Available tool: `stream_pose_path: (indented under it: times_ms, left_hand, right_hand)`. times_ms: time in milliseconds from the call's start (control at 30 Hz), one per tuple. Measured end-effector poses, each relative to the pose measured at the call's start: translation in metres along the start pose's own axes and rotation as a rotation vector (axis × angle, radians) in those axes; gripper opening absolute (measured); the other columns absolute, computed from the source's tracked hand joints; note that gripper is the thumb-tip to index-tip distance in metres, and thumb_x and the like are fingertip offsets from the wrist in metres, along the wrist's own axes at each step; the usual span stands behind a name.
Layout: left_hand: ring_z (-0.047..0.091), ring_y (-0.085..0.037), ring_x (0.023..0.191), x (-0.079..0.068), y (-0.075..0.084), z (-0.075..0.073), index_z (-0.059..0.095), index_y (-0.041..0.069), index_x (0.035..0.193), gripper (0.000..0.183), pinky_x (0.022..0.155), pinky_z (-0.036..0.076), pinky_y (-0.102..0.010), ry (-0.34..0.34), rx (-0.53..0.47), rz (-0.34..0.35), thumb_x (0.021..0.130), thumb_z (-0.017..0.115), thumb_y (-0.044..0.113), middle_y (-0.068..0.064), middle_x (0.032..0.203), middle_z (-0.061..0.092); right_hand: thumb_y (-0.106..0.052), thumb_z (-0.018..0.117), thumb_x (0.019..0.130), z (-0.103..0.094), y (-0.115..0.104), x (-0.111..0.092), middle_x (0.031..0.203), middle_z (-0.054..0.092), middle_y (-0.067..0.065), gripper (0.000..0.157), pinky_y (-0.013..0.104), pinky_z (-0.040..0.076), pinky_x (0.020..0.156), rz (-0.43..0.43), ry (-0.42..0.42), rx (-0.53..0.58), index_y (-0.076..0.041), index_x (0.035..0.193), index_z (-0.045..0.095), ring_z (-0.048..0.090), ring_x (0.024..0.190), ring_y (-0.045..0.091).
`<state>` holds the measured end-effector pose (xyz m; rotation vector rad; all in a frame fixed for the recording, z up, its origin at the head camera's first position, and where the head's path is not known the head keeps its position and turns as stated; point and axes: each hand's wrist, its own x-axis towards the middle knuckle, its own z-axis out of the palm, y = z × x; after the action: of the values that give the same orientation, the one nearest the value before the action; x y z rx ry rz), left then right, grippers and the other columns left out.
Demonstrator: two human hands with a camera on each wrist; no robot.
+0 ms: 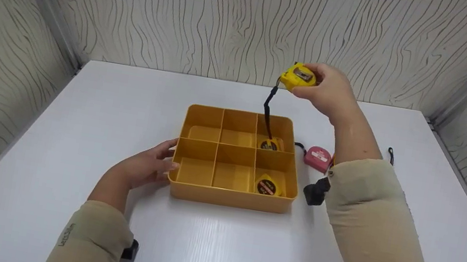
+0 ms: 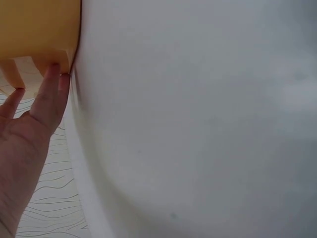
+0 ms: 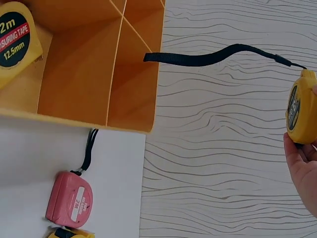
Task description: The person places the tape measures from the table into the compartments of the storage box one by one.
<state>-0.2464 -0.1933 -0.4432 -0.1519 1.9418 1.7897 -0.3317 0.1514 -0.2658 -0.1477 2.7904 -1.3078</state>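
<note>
Head view: The right hand (image 1: 328,90) was clamped on a yellow tape measure (image 1: 298,77), raised clear of the box (image 1: 229,198); its black strap (image 1: 267,108) hung toward the far-right compartment. The left hand (image 1: 144,167) lay with fingers extended against the box's left wall. Two more yellow tapes sat in the right-hand compartments, one far (image 1: 270,144), one near (image 1: 268,185); a divider partly covered the far one. A pink tape (image 1: 318,158) lay right of the box. The right sleeve (image 1: 368,205), ribbed with creases, blocked part of the smooth white table (image 1: 73,123). Wall panels (image 1: 252,20) bore wavy wood-grain lines.

Left wrist view: Fingertips touched the box's glossy plastic side.

Right wrist view: Strap read as flat woven webbing. Another yellow tape (image 3: 72,234), cut by the frame edge, adjoined the rounded pink case.
</note>
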Motion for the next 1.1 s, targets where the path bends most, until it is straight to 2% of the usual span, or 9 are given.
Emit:
stream_pose_path:
  times_ms: [300,567,1000,1100]
  left_hand:
    - [0.048,-0.018,0.119,0.0,0.0,0.0,0.034,0.044,0.135,0.076,0.095,0.043,-0.038,0.025,0.01,-0.009,0.076,0.074,0.021,0.005,0.143,0.032]
    - [0.047,-0.018,0.12,0.001,-0.001,0.0,0.035,0.046,0.135,0.075,0.096,0.043,-0.039,0.028,0.023,-0.013,0.075,0.074,0.022,0.005,0.143,0.033]
    - [0.047,-0.022,0.121,-0.003,-0.002,0.006,0.031,0.04,0.139,0.076,0.096,0.042,-0.038,-0.022,-0.004,0.027,0.078,0.072,0.02,0.001,0.144,0.03]
    - [0.047,-0.02,0.121,-0.005,-0.001,0.008,0.031,0.041,0.139,0.074,0.096,0.043,-0.038,-0.018,0.012,0.018,0.079,0.07,0.02,0.002,0.144,0.03]
  right_hand:
    - [-0.028,0.067,0.082,0.027,-0.013,0.01,0.131,0.045,0.002,0.065,0.028,0.041,0.097,-0.025,-0.026,0.003,-0.018,0.139,0.037,0.046,0.115,0.017]
    - [-0.027,0.069,0.081,0.051,0.007,0.017,0.13,0.045,0.002,0.065,0.03,0.041,0.097,-0.026,-0.036,0.076,-0.019,0.138,0.039,0.046,0.115,0.017]
    - [-0.024,0.069,0.08,0.063,0.026,0.019,0.132,0.042,0.002,0.064,0.034,0.041,0.098,-0.089,-0.107,0.017,-0.019,0.137,0.04,0.043,0.121,0.021]
    - [-0.023,0.069,0.08,0.065,0.029,0.019,0.133,0.041,0.002,0.064,0.034,0.04,0.099,-0.092,-0.132,0.007,-0.018,0.138,0.04,0.042,0.122,0.021]
